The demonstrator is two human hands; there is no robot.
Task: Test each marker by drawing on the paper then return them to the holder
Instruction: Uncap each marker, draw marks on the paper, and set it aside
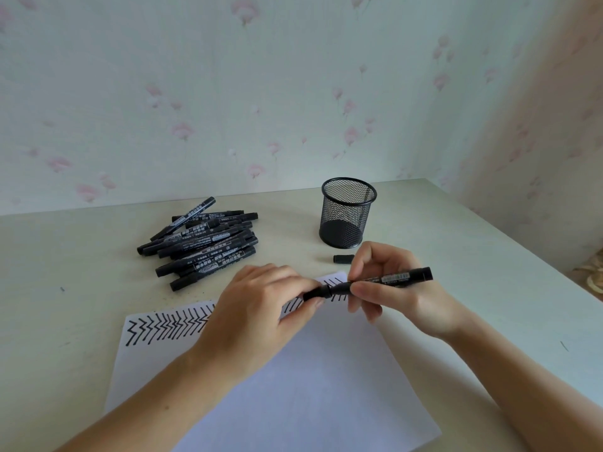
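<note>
The marker (375,282), a black barrel with a pale label held level at centre right above the zigzag-marked paper (293,370), has its cap end pinched by the left hand (257,308) and its barrel gripped by the right hand (388,282), so capping or uncapping seems underway, and the next move calls for a straight push or pull along the barrel.

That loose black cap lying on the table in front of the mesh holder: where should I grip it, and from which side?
Pinch the loose cap across its short width, coming straight down from above. It lies flat on its side, long axis running left to right, so its two long sides face near and far. The right hand is nearest, but it holds the marker, and the mesh holder stands close behind.
</note>
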